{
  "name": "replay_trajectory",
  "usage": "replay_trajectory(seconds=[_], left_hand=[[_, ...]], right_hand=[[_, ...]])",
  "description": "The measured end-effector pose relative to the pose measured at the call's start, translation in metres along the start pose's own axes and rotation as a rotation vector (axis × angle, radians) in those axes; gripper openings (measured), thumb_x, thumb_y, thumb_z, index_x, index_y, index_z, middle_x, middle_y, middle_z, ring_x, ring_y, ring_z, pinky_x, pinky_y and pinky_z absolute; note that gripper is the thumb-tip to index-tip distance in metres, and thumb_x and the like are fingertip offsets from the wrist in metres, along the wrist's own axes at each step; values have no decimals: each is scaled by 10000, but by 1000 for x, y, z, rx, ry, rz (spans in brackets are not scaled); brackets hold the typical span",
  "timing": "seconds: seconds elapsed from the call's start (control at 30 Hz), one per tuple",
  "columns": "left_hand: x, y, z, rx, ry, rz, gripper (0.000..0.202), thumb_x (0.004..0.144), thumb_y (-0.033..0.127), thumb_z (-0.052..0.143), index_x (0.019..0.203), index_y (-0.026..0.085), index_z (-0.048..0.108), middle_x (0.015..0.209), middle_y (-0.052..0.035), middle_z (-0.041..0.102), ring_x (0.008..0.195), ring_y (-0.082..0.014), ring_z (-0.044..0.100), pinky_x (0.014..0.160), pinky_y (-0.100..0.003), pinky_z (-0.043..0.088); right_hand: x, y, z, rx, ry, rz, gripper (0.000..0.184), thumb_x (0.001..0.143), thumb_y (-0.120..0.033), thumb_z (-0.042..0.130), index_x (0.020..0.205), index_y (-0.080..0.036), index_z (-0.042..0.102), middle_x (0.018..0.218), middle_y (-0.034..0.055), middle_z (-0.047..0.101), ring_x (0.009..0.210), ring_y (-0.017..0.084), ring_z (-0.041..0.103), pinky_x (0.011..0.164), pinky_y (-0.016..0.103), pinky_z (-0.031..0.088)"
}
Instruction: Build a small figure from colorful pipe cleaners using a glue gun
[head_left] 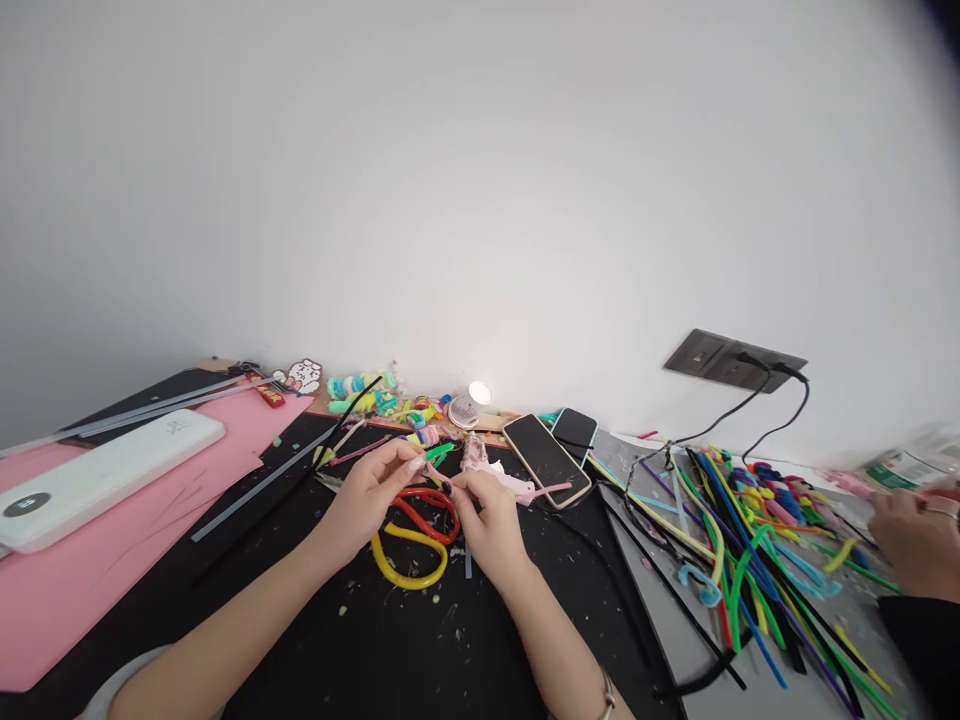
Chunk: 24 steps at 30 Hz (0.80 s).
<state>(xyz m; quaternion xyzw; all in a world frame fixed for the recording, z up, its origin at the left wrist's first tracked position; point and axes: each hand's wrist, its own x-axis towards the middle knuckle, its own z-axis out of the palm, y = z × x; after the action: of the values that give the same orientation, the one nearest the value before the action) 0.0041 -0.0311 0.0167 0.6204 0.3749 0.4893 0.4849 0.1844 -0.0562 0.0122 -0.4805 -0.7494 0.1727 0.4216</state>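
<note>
My left hand (377, 487) and my right hand (491, 515) meet over the black table, fingertips pinched close together. Between them runs a thin pink pipe cleaner (436, 474), gripped by both hands. Right under the fingers lie a glossy red loop (401, 503) and a larger yellow loop (409, 582); whether they join is hidden. Green strips (439, 453) show just behind the fingertips. Past my right hand is a pale pink object (510, 478), partly covered, and a pink strip (551, 491) sticks out to its right.
Pink sheets (142, 505) and a white power bank (112, 480) lie left. Two phones (546, 458) and a paper cup (469, 406) stand toward the wall. Many coloured pipe cleaners (750, 560) cover a grey board at right, near another person's hand (911, 545). Cables hang from a wall socket (735, 360).
</note>
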Motion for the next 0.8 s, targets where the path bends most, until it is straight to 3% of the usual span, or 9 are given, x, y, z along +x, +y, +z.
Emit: replay_trajectory(seconds=[0.2, 0.53, 0.67, 0.8], left_hand=[[2, 2, 0, 176, 20, 121, 264, 921, 392, 489, 779, 199, 600, 884, -41, 623, 956, -227, 600, 879, -360, 495], [-1, 0, 1, 454, 23, 269, 249, 958, 297, 395, 793, 222, 566, 852, -37, 628, 863, -211, 596, 805, -327, 467], [0, 1, -2, 497, 90, 244, 240, 947, 307, 405, 789, 214, 560, 846, -39, 641, 832, -211, 604, 784, -326, 469], [2, -1, -7, 489, 155, 188, 235, 939, 331, 418, 796, 210, 560, 844, -32, 651, 763, -198, 605, 719, -306, 477]], right_hand=[[-2, -2, -1, 200, -42, 125, 234, 912, -273, 492, 692, -206, 540, 619, -8, 519, 593, 150, 456, 575, 268, 334], [-1, -10, 0, 533, -114, 308, 395, 924, -504, 472, 719, -188, 587, 467, -60, 440, 424, 107, 378, 484, 246, 304], [0, -7, -2, 287, -87, 191, 284, 944, -337, 462, 768, -199, 637, 594, 1, 597, 588, 163, 536, 628, 286, 394], [0, -2, -3, -20, -10, 54, 117, 848, -174, 561, 845, -222, 668, 770, 42, 667, 755, 212, 555, 693, 315, 382]])
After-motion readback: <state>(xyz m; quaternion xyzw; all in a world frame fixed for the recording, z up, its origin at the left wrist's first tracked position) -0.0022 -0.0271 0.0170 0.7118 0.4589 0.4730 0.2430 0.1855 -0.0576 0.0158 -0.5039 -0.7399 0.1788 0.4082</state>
